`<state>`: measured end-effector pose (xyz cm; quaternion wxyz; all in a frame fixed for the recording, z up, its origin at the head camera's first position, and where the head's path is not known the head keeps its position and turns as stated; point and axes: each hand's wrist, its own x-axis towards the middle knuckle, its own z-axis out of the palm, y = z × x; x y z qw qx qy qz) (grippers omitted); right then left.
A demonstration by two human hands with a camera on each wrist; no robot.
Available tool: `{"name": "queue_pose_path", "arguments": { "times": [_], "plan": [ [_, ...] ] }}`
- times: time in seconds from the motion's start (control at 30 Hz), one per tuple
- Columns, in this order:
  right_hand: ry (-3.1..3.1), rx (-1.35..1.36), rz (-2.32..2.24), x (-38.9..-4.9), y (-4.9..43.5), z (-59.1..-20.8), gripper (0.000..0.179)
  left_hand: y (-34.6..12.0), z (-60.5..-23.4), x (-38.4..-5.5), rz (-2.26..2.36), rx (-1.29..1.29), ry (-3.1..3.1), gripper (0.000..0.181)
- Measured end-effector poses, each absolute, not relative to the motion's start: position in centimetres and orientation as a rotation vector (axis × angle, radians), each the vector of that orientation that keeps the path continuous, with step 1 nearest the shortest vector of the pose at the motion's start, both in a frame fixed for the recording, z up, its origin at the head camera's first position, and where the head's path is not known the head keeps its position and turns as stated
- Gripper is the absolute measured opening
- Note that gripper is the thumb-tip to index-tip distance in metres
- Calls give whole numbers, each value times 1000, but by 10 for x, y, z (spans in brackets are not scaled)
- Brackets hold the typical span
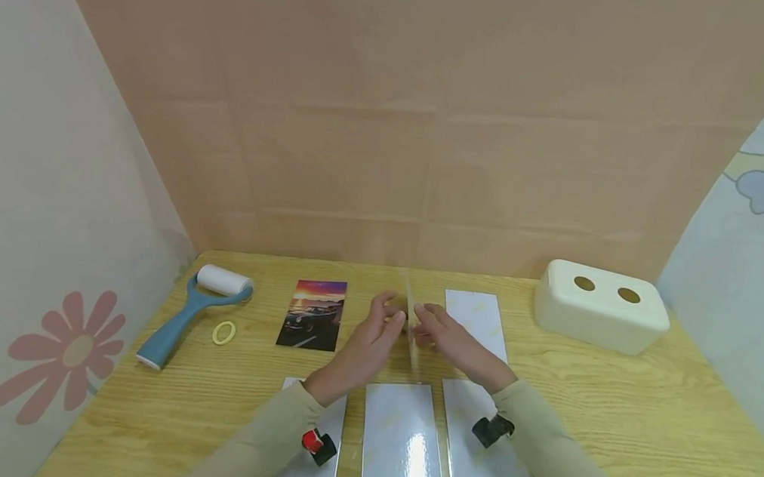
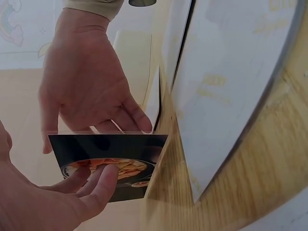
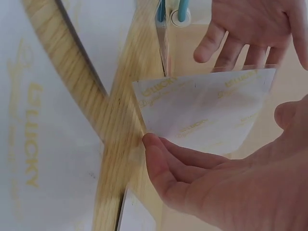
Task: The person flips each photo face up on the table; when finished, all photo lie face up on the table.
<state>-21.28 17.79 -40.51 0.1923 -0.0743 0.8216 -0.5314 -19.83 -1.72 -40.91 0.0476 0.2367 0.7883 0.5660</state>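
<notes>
A photo print in a clear sleeve stands edge-on and upright between my two hands, near the middle of the wooden table. Its picture side, dark with a dish of food, faces my left hand. Relaxed left fingers lie against that side in the left wrist view. Toward my right hand is its white back, printed with yellow lettering. Extended right fingertips rest at the back's lower edge. Both palms face inward, one on each side of the print.
Face-down white prints lie in front, at left, middle and right; another lies behind right. A sunset car photo, a yellow ring and a blue-handled lint roller are leftward. A white box stands right.
</notes>
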Motion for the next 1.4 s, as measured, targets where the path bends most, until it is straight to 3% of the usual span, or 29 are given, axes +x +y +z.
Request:
{"name": "queue_pose_path", "arguments": {
  "times": [0.5,1.13,1.4],
  "plan": [
    [2334,-174,-1570,-210,182,-400,77,-12,-419,-199,1750,671,2285,59],
    [2447,-6,-1828,-212,187,-399,49,-13,-425,-201,1644,638,2331,62],
    [2438,19,-1874,-208,189,-400,49,-17,-424,-203,1620,649,2439,61]
  ]
}}
